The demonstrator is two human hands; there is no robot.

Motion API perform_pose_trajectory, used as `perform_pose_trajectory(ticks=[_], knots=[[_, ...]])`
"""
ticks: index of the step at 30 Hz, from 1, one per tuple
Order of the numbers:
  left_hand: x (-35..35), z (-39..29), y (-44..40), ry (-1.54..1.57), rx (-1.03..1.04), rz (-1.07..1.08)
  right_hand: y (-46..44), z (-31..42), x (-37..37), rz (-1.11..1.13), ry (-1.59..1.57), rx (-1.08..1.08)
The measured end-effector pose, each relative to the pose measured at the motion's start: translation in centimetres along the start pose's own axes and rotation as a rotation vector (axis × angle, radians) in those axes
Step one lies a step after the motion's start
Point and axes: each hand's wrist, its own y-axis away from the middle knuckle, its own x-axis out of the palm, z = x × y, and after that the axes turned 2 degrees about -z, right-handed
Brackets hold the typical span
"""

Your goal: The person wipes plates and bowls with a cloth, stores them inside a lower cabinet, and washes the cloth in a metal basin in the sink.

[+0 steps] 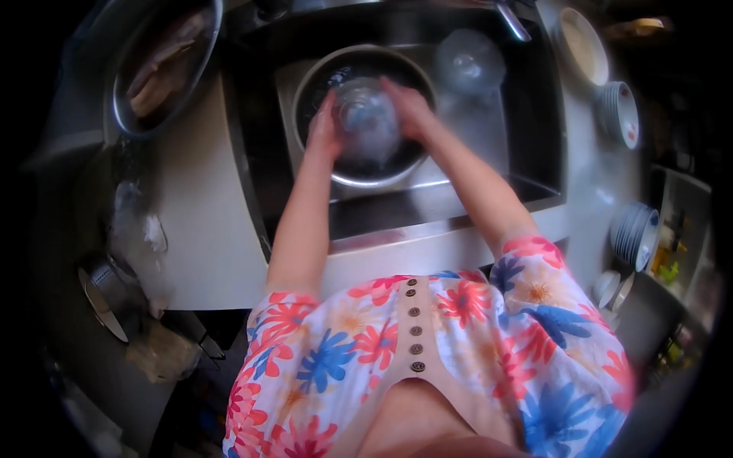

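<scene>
My left hand (pixel 325 131) and my right hand (pixel 408 108) press from both sides on a clear round bowl (pixel 369 122), its outline smeared by motion. Bluish patches show through it. The bowl is over a round metal basin (pixel 366 183) with a dark inside, which stands in the sink (pixel 489 137). Some fingertips are blurred or hidden against the bowl. To the right of the basin, another clear, rounded bowl-like piece (pixel 469 62) lies in the sink.
A faucet (pixel 513 21) reaches in at the sink's far right. Stacked bowls (pixel 635 235), more stacked dishes (pixel 620 114) and a pale bowl (pixel 583 46) line the right counter. At the far left stands a large metal basin (pixel 122 114); plastic bags (pixel 137 237) lie below it.
</scene>
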Motion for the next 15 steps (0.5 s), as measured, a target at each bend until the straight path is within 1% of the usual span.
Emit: perform_pose_trajectory(ticks=[1, 2, 3, 4, 6, 7, 10, 11, 14, 15], knots=[[-0.4, -0.1, -0.1, -0.123, 0.06, -0.068, -1.7, -1.2, -0.9, 0.014, 0.022, -0.044], [-0.8, -0.1, -0.3, -0.246, 0.116, -0.133, -1.9, -1.6, -1.0, -0.011, 0.163, -0.116], [-1.3, -0.2, -0.4, -0.366, 0.171, -0.197, -2.9, -1.7, -1.6, -0.05, 0.49, -0.156], [-1.6, -0.5, -0.3, -0.344, 0.153, -0.18, -4.1, -1.9, -2.2, -0.087, 0.818, -0.199], [-1.9, -1.0, -0.4, -0.308, 0.116, -0.135, -5.5, -2.6, -2.4, -0.117, 1.234, -0.378], [-3.2, -0.6, -1.6, -0.336, 0.156, -0.053, -6.2, -3.0, -2.7, -0.135, 1.441, -0.47], [-2.2, -0.5, -0.7, -0.449, 0.174, -0.182, -12.8, -4.9, -4.6, -0.174, 1.631, -0.462], [-2.0, -0.4, -0.4, -0.453, 0.19, -0.169, -11.7, -4.0, -2.7, -0.316, 1.256, -0.473], [-0.1, -0.7, 0.9, -0.39, 0.198, -0.313, -6.9, -2.2, 1.7, -0.174, 1.203, -0.599], [-0.3, -0.5, 0.8, -0.352, 0.216, -0.294, -3.7, -1.0, 3.1, -0.109, 1.261, -0.613]])
